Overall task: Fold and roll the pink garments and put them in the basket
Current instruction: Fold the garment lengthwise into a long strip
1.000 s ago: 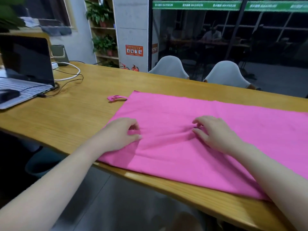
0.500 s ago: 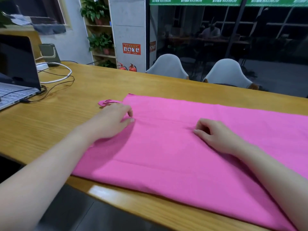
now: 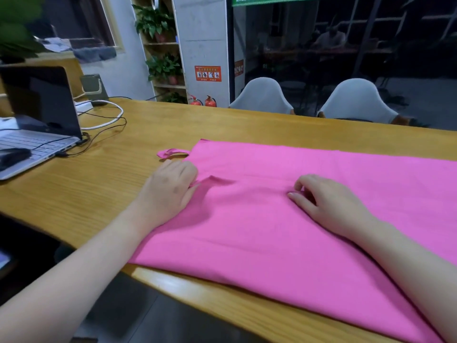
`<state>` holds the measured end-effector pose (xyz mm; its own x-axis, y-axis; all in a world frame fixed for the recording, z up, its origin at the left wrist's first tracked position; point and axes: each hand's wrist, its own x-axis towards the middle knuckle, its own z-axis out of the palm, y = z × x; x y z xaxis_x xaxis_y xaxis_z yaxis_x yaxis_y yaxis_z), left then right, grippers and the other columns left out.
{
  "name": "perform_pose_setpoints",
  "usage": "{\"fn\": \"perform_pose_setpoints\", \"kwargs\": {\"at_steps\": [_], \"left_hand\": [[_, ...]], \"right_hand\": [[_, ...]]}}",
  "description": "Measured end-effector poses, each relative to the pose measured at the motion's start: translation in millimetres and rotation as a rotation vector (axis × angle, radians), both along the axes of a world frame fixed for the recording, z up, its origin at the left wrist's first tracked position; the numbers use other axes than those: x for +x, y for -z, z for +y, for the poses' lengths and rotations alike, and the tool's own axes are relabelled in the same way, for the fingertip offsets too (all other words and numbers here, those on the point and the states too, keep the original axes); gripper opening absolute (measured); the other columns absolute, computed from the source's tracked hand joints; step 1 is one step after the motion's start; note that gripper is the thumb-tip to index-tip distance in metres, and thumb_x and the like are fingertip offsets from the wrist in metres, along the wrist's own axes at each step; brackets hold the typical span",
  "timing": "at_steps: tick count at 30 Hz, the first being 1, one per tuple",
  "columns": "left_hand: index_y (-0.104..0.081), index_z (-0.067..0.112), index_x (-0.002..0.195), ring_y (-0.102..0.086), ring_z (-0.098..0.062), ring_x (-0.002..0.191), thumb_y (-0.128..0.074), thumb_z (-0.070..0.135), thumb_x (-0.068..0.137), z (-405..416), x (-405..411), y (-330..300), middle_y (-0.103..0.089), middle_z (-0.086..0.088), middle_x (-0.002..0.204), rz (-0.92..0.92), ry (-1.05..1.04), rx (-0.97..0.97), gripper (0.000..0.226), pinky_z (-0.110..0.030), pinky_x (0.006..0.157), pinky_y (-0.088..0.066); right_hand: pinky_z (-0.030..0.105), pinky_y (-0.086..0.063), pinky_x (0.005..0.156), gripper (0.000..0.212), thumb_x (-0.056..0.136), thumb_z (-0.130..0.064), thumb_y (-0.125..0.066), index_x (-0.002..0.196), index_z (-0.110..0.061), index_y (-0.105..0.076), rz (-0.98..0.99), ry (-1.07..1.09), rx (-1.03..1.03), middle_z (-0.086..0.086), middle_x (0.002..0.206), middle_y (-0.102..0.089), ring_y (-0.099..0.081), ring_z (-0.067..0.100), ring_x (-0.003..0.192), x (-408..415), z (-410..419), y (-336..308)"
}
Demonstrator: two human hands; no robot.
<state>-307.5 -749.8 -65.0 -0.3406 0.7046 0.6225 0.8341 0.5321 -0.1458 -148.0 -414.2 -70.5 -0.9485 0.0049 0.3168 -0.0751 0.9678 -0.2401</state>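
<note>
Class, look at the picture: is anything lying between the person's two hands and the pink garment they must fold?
Nothing visible. The left hand pinches the pink garment near its left edge; the right hand rests directly on it. No basket is in view.

Long wooden table (image 3: 153,194), yellow-brown grain, near edge glossy. Spread flat across its right half: pink garment (image 3: 284,231), one strap loop (image 3: 171,153) trailing onto bare wood at its far left corner. At far left: open laptop (image 3: 37,125), dark mouse (image 3: 13,155), white cable (image 3: 108,115) and thin black cables (image 3: 99,134).
</note>
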Motion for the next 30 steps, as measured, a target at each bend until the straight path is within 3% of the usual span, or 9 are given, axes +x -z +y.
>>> {"fn": "perform_pose_setpoints", "kwargs": {"at_steps": [3, 6, 10, 14, 18, 21, 23, 28, 30], "left_hand": [[-0.045, 0.016, 0.083, -0.056, -0.033, 0.063, -0.053, 0.049, 0.094, -7, 0, 0, -0.055, -0.003, 0.076, -0.114, -0.064, 0.080, 0.035, -0.046, 0.053, -0.048], [-0.045, 0.021, 0.085, -0.060, -0.025, 0.067, -0.063, 0.059, 0.087, -4, -4, -4, -0.058, 0.007, 0.075, -0.214, -0.203, 0.077, 0.042, -0.041, 0.058, -0.049], [-0.059, 0.028, 0.098, -0.057, -0.009, 0.089, -0.086, 0.040, 0.078, 0, -24, -24, -0.061, 0.007, 0.098, -0.768, -0.295, 0.015, 0.036, -0.032, 0.078, -0.046], [-0.068, 0.029, 0.114, -0.057, -0.010, 0.095, -0.086, 0.025, 0.081, -8, -37, -52, -0.062, 0.004, 0.107, -1.044, -0.373, -0.217, 0.037, -0.023, 0.076, -0.042], [-0.069, 0.024, 0.120, -0.057, -0.023, 0.092, -0.077, 0.003, 0.086, -33, -41, -58, -0.065, -0.014, 0.111, -1.335, -0.297, -0.018, 0.040, -0.030, 0.078, -0.044], [-0.070, 0.012, 0.109, -0.055, -0.021, 0.084, -0.077, 0.016, 0.089, -39, -33, -56, -0.062, -0.013, 0.096, -1.281, -0.360, 0.038, 0.021, -0.032, 0.073, -0.043], [-0.069, 0.006, 0.110, -0.056, -0.018, 0.079, -0.077, 0.025, 0.090, -37, -28, -53, -0.067, -0.018, 0.092, -1.221, -0.374, 0.028, 0.029, -0.033, 0.072, -0.042], [-0.072, 0.025, 0.116, -0.071, -0.023, 0.103, -0.076, 0.024, 0.091, -30, -28, -43, -0.075, -0.017, 0.110, -1.218, -0.289, 0.251, 0.025, -0.037, 0.097, -0.051], [-0.072, 0.023, 0.119, -0.072, -0.029, 0.098, -0.071, 0.019, 0.094, -28, -30, -39, -0.075, -0.018, 0.109, -1.294, -0.231, 0.366, 0.025, -0.043, 0.096, -0.052]], "right_hand": [[0.037, -0.044, 0.071, 0.018, 0.099, -0.045, -0.055, 0.096, -0.028, -0.052, 0.003, -0.007, -0.026, -0.011, 0.091, -0.054, -0.056, 0.019, 0.086, -2, 1, 1], [0.035, -0.036, 0.069, 0.016, 0.100, -0.037, -0.059, 0.092, -0.028, -0.049, 0.001, -0.009, -0.052, -0.010, 0.088, -0.053, -0.057, 0.022, 0.087, -3, 0, 1], [0.037, -0.037, 0.069, 0.017, 0.101, -0.037, -0.056, 0.095, -0.023, -0.051, -0.035, 0.022, -0.034, -0.006, 0.091, -0.058, -0.058, 0.025, 0.091, -3, -3, -1], [0.039, -0.041, 0.068, 0.024, 0.102, -0.045, -0.051, 0.097, -0.021, -0.051, -0.050, 0.068, -0.008, -0.001, 0.097, -0.066, -0.060, 0.028, 0.095, -2, -2, -1], [0.039, -0.042, 0.068, 0.023, 0.102, -0.045, -0.051, 0.096, -0.023, -0.052, -0.071, 0.068, -0.034, -0.001, 0.097, -0.067, -0.061, 0.029, 0.095, 0, 1, -2], [0.038, -0.039, 0.067, 0.022, 0.102, -0.045, -0.051, 0.096, -0.024, -0.051, -0.079, 0.069, -0.028, -0.002, 0.097, -0.067, -0.062, 0.028, 0.095, 0, 0, -4], [0.037, -0.036, 0.066, 0.022, 0.102, -0.045, -0.051, 0.096, -0.024, -0.051, -0.079, 0.074, -0.024, -0.002, 0.096, -0.067, -0.062, 0.029, 0.095, -1, -1, -5], [0.037, -0.037, 0.065, 0.021, 0.102, -0.044, -0.052, 0.095, -0.024, -0.051, -0.070, 0.069, -0.038, -0.002, 0.092, -0.065, -0.062, 0.029, 0.092, 0, -2, -4], [0.037, -0.036, 0.066, 0.020, 0.102, -0.044, -0.051, 0.095, -0.025, -0.051, -0.071, 0.070, -0.038, -0.004, 0.090, -0.063, -0.061, 0.028, 0.091, 0, -2, -4]]}}
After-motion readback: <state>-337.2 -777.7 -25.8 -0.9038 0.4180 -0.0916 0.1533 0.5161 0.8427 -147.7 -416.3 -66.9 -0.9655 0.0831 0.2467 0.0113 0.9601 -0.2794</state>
